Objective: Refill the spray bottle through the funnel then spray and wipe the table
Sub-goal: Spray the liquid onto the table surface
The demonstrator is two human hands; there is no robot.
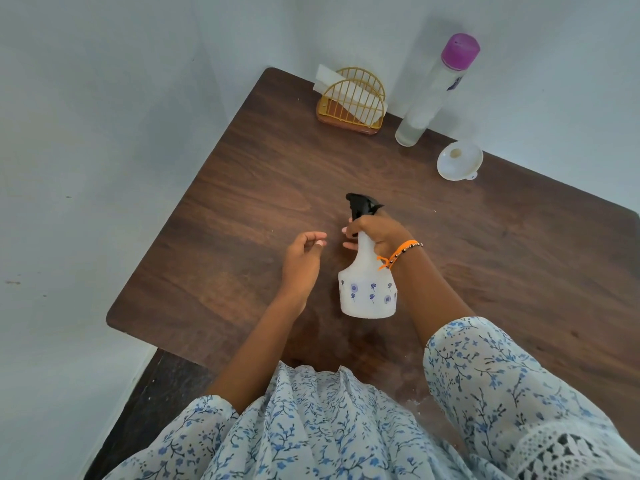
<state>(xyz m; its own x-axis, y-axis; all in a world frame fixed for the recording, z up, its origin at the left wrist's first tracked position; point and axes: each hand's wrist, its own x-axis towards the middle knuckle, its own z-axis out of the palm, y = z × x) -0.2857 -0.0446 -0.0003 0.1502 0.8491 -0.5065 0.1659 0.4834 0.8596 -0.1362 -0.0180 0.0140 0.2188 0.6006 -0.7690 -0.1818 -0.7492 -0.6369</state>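
Note:
A white spray bottle [367, 292] with small blue flowers and a black trigger head stands upright on the dark wooden table [242, 188]. My right hand [379, 233] is closed around its neck just under the trigger head. My left hand [303, 263] hovers just left of the bottle, fingers loosely curled and apart, holding nothing. A white funnel [459, 161] lies on the table at the back right. A tall clear bottle [433, 95] with a purple cap stands behind it, near the wall.
A gold wire napkin holder [349, 102] with white napkins stands at the table's back edge, by the wall. Walls close in behind and to the left. The table's left edge drops to a dark floor.

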